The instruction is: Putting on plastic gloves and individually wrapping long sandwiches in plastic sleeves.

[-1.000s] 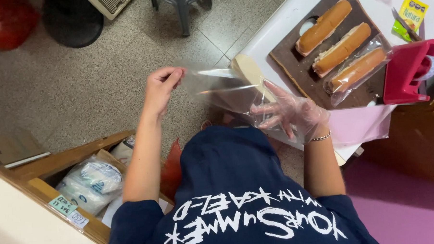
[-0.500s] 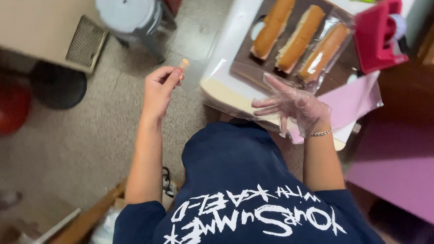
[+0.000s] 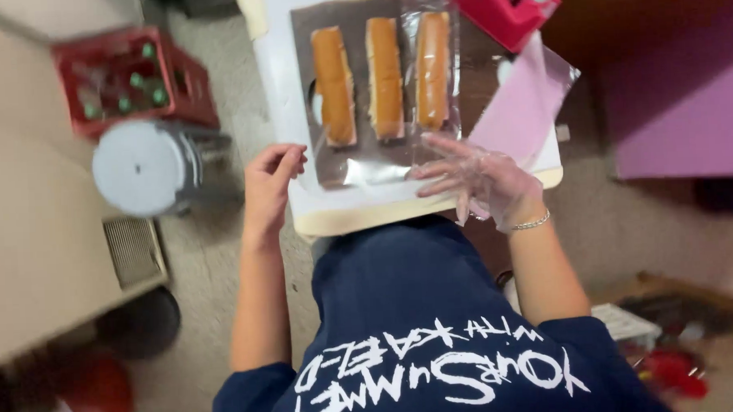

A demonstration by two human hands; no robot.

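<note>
Bare left hand (image 3: 270, 185), left of centre frame, fingers curled loosely inward at the left edge of the white table top (image 3: 358, 210); fingertips just beside the near-left corner of the dark rectangular baking tray (image 3: 333, 168). Hand looks empty, though motion blur leaves it unclear whether something small sits between the fingertips. Right hand (image 3: 483, 182), in a thin clear plastic glove, right of centre; fingers spread and flat, released, grasping nothing, fingertips resting on or just above the tray's near-right corner and the clear plastic film (image 3: 433, 139) that lies there. Thin silver bracelet (image 3: 533, 222) on that wrist. On the tray, upper centre of frame, three long golden-brown bread rolls side by side, lengthwise away from the person: left roll (image 3: 333, 84), middle roll (image 3: 385, 75), right roll (image 3: 432, 70), the last under the clear film. Pale pink sheet (image 3: 517, 111) lies just right of the tray, upper right. Red plastic object (image 3: 502, 6) at the top edge. Upper left: red crate with green-capped bottles (image 3: 131, 80); below it a round grey stool seat (image 3: 142, 167). Dark blue shirt with white lettering (image 3: 420, 342) fills the lower centre.
</note>
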